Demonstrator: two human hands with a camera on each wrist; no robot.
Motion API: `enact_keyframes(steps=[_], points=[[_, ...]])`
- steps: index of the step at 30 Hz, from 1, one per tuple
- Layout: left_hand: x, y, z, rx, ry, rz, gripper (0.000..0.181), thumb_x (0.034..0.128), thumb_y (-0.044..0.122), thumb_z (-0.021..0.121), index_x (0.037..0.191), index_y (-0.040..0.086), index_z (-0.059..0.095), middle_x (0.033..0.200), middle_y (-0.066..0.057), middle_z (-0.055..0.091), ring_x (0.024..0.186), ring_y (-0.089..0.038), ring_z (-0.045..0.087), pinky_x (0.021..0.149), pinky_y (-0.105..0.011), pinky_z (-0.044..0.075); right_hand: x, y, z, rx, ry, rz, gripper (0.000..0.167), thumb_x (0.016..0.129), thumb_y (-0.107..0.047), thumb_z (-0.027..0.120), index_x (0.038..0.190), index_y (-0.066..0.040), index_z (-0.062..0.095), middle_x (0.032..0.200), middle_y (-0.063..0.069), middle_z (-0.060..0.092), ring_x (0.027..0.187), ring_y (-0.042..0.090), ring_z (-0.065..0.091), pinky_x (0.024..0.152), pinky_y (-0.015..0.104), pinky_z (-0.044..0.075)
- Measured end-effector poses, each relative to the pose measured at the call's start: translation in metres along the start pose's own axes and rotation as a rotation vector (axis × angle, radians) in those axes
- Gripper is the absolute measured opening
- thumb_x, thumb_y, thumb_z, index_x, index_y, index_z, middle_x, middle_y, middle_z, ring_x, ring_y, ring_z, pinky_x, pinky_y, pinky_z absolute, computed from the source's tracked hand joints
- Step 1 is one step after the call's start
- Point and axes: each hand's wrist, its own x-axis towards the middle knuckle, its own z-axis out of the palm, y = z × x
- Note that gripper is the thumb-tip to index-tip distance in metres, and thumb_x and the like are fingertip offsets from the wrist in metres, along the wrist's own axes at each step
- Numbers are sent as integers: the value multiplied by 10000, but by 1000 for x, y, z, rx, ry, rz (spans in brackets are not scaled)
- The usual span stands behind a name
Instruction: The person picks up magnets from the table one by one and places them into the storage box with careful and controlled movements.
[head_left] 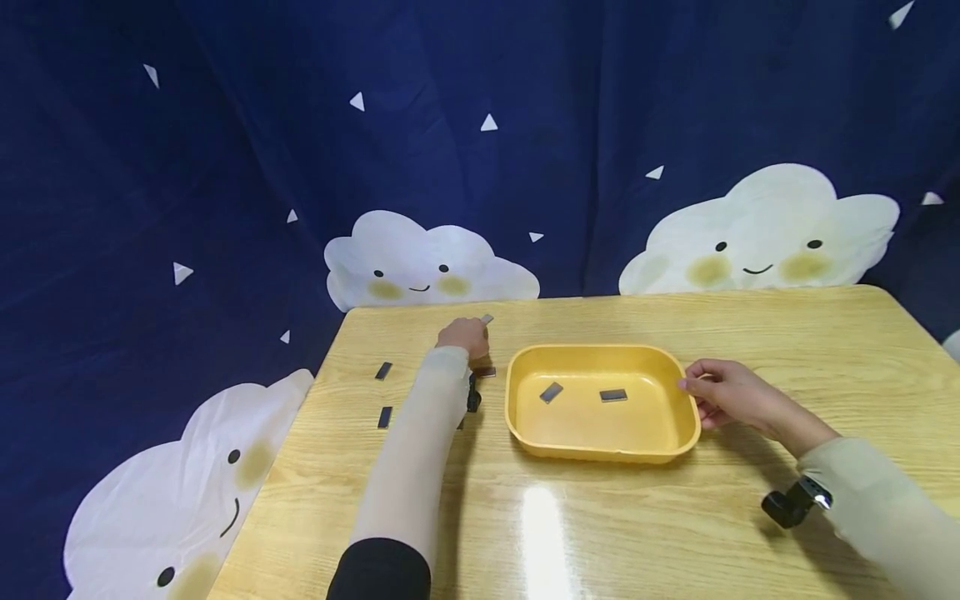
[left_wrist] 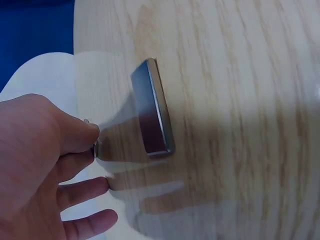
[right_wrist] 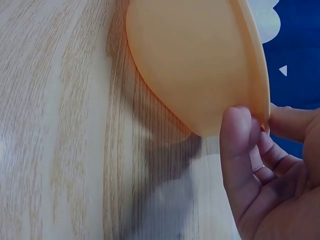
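Note:
At the table's far side my left hand (head_left: 465,336) pinches a small flat rectangular metal piece (head_left: 487,319) between thumb and index finger. Only a thin edge of the held piece (left_wrist: 96,148) shows in the left wrist view. Beside that hand lies another shiny metal block (left_wrist: 152,110), seen closer to the arm in the head view (head_left: 486,372). My right hand (head_left: 731,395) grips the right rim of a yellow plastic tray (head_left: 600,450), thumb on the inner side and fingers outside. Two similar pieces, one at left (head_left: 551,392) and one at right (head_left: 613,395), lie inside the tray.
Left of my left forearm, two more dark pieces, a farther one (head_left: 383,371) and a nearer one (head_left: 385,417), lie on the wooden table (head_left: 322,500). Another is mostly hidden by the forearm. A dark blue curtain (head_left: 450,150) with clouds hangs behind the table.

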Motion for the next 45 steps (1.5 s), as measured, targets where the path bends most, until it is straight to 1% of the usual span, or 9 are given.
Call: enact_keyframes(steps=[5, 12, 18, 21, 23, 26, 30, 39, 45], points=[[5, 4, -1, -43, 47, -39, 296, 1008, 213, 489, 1219, 186, 694, 1339, -12, 654, 861, -174, 638, 645, -333, 512, -2, 3, -2, 0, 15, -3, 373, 1033, -255, 514, 1200, 75, 467, 803, 29, 604, 662, 100, 626, 610, 299, 582], [9, 1, -1, 42, 173, -106, 235, 1003, 322, 570, 1003, 171, 751, 943, -25, 753, 808, -185, 710, 694, -385, 586, -2, 2, 0, 15, 16, -6, 364, 1030, -242, 518, 1198, 78, 467, 769, 23, 604, 638, 100, 616, 593, 301, 575], [16, 0, 0, -13, 175, -169, 49, 875, 198, 747, 886, 152, 735, 886, -9, 736, 739, -156, 659, 684, -362, 573, -1, -1, 2, 20, 18, -19, 350, 1029, -226, 519, 1185, 84, 472, 751, 31, 601, 620, 107, 606, 581, 308, 571], [19, 1, 1, -76, 155, -201, 141, 790, 203, 830, 875, 145, 734, 892, -16, 734, 756, -171, 672, 690, -371, 581, -1, -1, 2, 13, 21, -20, 348, 1026, -225, 526, 1182, 83, 475, 750, 34, 604, 624, 111, 609, 586, 312, 575], [22, 2, 1, -126, 153, -205, 81, 844, 192, 775, 832, 136, 717, 866, -25, 726, 741, -172, 659, 665, -360, 568, -3, -1, 1, 6, 27, -18, 345, 1026, -226, 526, 1179, 79, 478, 753, 34, 605, 628, 111, 609, 588, 314, 576], [23, -1, 3, -208, 153, -208, 218, 949, 171, 629, 735, 135, 648, 794, -43, 695, 684, -179, 606, 602, -353, 510, -2, -1, 1, -5, 29, -18, 337, 1028, -225, 522, 1170, 77, 477, 754, 35, 598, 626, 109, 603, 582, 312, 573], [24, -6, 5, -276, 156, -233, 305, 969, 161, 584, 666, 131, 566, 731, -53, 642, 643, -187, 543, 558, -350, 442, -1, -1, 1, -9, 15, -13, 357, 1031, -248, 521, 1180, 74, 476, 774, 34, 589, 628, 103, 603, 583, 301, 571], [21, -6, 8, -311, 142, -244, 247, 976, 154, 559, 748, 103, 640, 775, -68, 662, 631, -190, 537, 530, -332, 433, 0, -2, 1, -21, 26, -12, 363, 1029, -253, 523, 1184, 72, 479, 789, 35, 593, 640, 100, 611, 591, 298, 574], [17, -7, 7, -308, 163, -241, 318, 1019, 284, 532, 866, 88, 731, 880, -82, 737, 658, -191, 606, 543, -331, 477, 0, -4, 2, -29, 26, 1, 353, 1031, -237, 518, 1191, 75, 480, 798, 39, 598, 653, 104, 615, 602, 304, 578]])
